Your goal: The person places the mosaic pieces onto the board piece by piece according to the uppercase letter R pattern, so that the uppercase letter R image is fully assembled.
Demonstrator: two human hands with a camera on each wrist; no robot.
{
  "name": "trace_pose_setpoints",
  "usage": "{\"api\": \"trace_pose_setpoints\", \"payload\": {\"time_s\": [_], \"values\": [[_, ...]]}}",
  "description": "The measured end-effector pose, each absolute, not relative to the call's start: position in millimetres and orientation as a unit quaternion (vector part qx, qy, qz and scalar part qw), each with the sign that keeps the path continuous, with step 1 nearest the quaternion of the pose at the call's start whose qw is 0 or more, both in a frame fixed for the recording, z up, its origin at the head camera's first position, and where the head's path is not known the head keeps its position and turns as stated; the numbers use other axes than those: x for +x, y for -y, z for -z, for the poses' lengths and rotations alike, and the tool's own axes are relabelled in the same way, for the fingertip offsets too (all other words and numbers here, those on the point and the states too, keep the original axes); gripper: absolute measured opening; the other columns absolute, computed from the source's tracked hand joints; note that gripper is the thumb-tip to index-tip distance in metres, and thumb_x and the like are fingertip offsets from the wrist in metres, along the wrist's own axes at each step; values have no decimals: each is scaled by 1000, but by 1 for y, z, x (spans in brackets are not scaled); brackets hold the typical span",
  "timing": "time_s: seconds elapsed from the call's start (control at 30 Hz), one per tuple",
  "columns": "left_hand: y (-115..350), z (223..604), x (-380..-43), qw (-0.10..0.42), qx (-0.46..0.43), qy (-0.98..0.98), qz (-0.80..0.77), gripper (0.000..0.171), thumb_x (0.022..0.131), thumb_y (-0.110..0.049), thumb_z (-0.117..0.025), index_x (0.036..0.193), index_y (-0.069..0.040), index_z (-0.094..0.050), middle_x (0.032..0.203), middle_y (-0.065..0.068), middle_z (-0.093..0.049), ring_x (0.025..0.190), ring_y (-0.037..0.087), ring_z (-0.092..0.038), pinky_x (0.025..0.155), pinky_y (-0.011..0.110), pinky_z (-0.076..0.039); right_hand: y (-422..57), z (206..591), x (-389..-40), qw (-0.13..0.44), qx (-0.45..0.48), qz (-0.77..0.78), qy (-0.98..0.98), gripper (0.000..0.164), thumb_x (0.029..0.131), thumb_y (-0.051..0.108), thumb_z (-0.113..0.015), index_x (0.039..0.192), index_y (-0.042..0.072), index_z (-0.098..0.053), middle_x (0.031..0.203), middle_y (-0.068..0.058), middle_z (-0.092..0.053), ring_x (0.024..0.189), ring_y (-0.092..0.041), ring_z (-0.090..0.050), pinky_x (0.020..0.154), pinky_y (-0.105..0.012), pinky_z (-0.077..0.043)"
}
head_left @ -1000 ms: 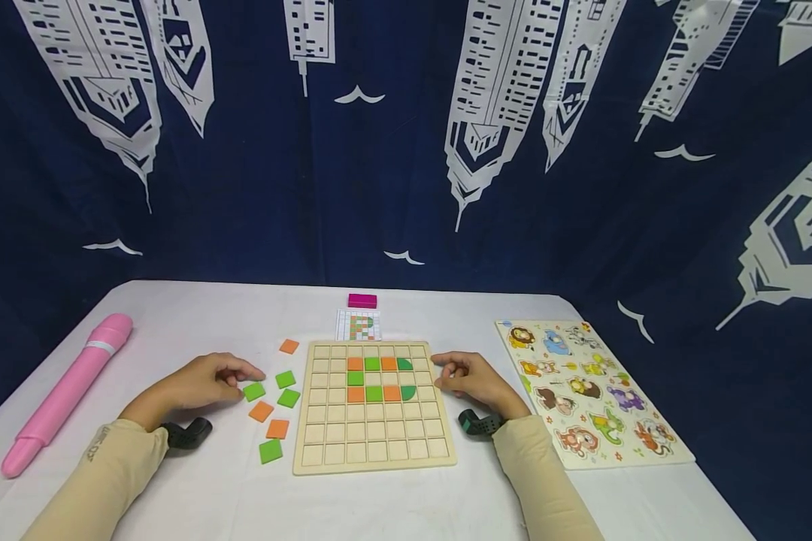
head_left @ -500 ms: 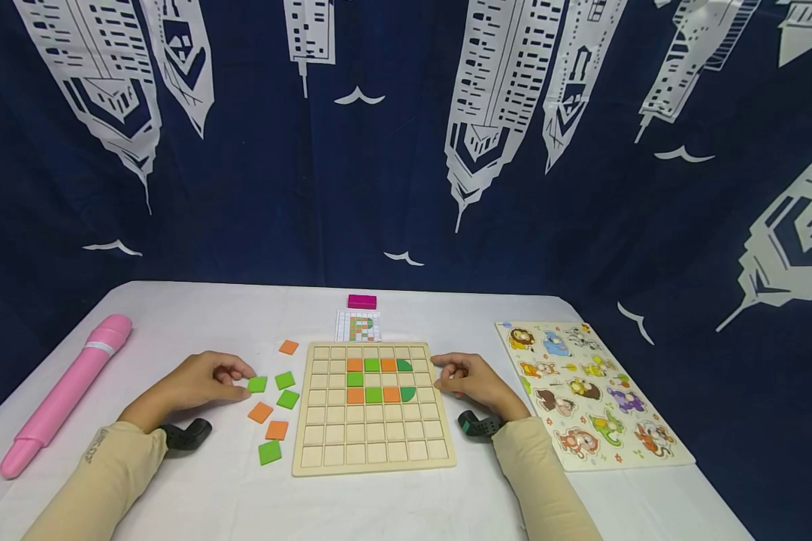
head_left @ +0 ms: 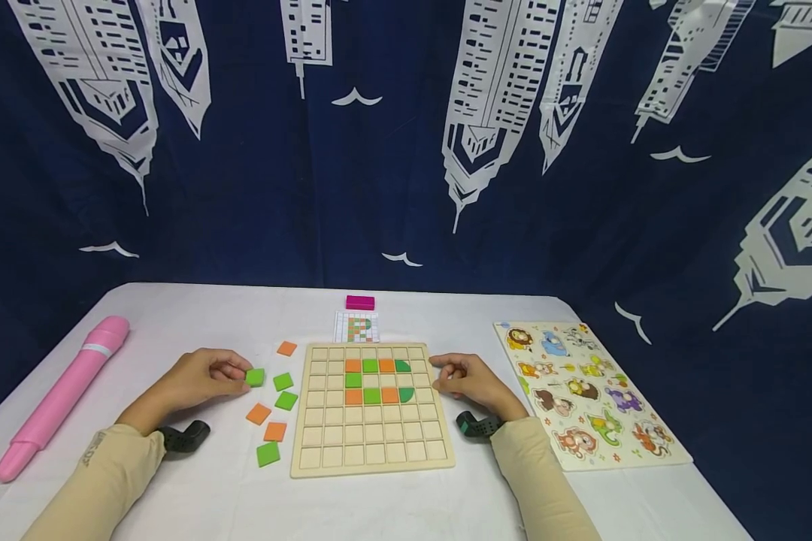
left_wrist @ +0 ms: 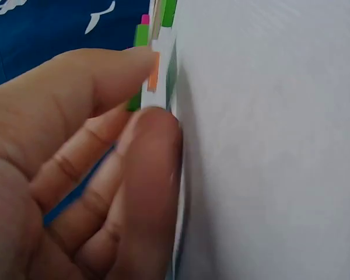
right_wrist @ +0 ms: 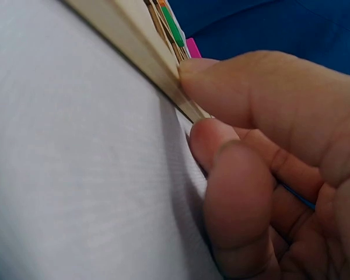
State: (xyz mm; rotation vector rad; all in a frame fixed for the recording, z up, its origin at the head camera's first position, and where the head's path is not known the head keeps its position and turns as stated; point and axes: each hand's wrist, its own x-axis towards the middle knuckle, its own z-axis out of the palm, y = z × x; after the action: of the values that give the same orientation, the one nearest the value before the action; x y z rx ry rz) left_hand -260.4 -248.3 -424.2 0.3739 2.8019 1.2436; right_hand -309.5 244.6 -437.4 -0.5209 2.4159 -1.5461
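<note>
My left hand (head_left: 206, 376) pinches a green square tile (head_left: 254, 377) between thumb and fingertips, left of a wooden grid board (head_left: 374, 454). In the left wrist view the thumb and index finger (left_wrist: 114, 70) partly hide the tile's green side. Orange and green square tiles, plus two dark green rounded pieces (head_left: 407, 394), sit in the board's upper cells. My right hand (head_left: 472, 377) holds the board's right edge; the right wrist view has its fingertips (right_wrist: 209, 137) right at the wooden rim (right_wrist: 134, 49), with the other fingers curled.
Loose orange tiles (head_left: 274, 431) and green tiles (head_left: 268, 454) lie between my left hand and the board. Behind it are a pattern card (head_left: 356, 327) and a magenta block (head_left: 360, 303). A pink tube (head_left: 61, 398) lies far left, an animal puzzle board (head_left: 592, 394) right.
My left hand has taken hold of the green tile beside its fingertips, drawn back slightly to the left and tilted the tile. The right hand stays at the board's edge.
</note>
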Motion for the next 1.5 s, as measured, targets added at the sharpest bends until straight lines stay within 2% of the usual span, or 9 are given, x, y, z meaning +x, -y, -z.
{"api": "trace_pose_setpoints", "payload": {"time_s": [0.23, 0.43, 0.63, 0.77, 0.93, 1.03, 1.17, 1.33, 1.5], "values": [[235, 413, -260, 12, 100, -905, -414, 37, 89, -18, -86, 120, 0, -77, 92, 1, -79, 77, 17, -65, 63, 28, -51, -245, 438, -310, 115, -180, 531, -820, 54, 95, -1, -76, 143, -16, -57, 91, -3, -62, 67, -8, -50, 62, -20, -45], [215, 401, -257, -5, 87, -907, -412, 41, 88, -24, -88, 122, -3, -78, 92, -1, -79, 79, 17, -65, 64, 30, -50, -245, 439, -310, 118, -178, 532, -819, 55, 94, 0, -77, 143, -16, -57, 90, -3, -62, 67, -8, -50, 62, -20, -45], [185, 389, -257, -16, 92, -907, -410, 38, 87, -23, -87, 120, -6, -80, 92, -3, -80, 90, 17, -67, 75, 34, -48, -248, 438, -310, 123, -186, 525, -821, 59, 91, -2, -78, 144, -17, -56, 89, -2, -63, 68, -8, -50, 63, -20, -45], [163, 383, -261, -19, 94, -907, -410, 35, 87, -22, -88, 117, -5, -80, 88, -4, -78, 88, 17, -67, 78, 35, -47, -250, 437, -311, 129, -195, 521, -821, 62, 89, -4, -79, 145, -17, -55, 91, -2, -63, 69, -8, -49, 64, -20, -45], [137, 378, -267, -12, 100, -907, -408, 33, 86, -22, -88, 115, -6, -81, 87, -3, -78, 83, 19, -65, 71, 35, -46, -250, 437, -313, 134, -202, 515, -822, 63, 89, -3, -80, 146, -17, -55, 92, -2, -63, 69, -8, -48, 64, -19, -45], [123, 377, -269, -7, 108, -907, -408, 33, 85, -23, -89, 114, -8, -82, 87, -2, -78, 85, 21, -66, 71, 35, -48, -250, 437, -314, 135, -207, 515, -821, 63, 89, -3, -80, 145, -17, -55, 92, -2, -63, 69, -8, -47, 64, -19, -43], [106, 379, -274, -4, 128, -905, -406, 33, 85, -24, -91, 112, -9, -82, 88, -2, -79, 93, 23, -70, 78, 38, -51, -249, 437, -314, 134, -210, 515, -820, 63, 89, -3, -80, 145, -17, -55, 92, -1, -63, 70, -8, -46, 64, -19, -42], [88, 383, -279, 3, 153, -902, -404, 29, 85, -22, -91, 110, -9, -82, 89, 0, -81, 94, 24, -74, 86, 44, -56, -249, 436, -314, 133, -204, 514, -822, 63, 89, -3, -80, 145, -16, -56, 92, -1, -64, 69, -8, -46, 64, -19, -43], [69, 388, -283, 23, 151, -902, -404, 28, 84, -19, -91, 110, -12, -83, 88, -3, -79, 88, 18, -73, 77, 37, -56, -248, 436, -313, 133, -199, 518, -821, 62, 89, -4, -80, 145, -16, -56, 92, -2, -64, 69, -8, -46, 63, -19, -43]]}}
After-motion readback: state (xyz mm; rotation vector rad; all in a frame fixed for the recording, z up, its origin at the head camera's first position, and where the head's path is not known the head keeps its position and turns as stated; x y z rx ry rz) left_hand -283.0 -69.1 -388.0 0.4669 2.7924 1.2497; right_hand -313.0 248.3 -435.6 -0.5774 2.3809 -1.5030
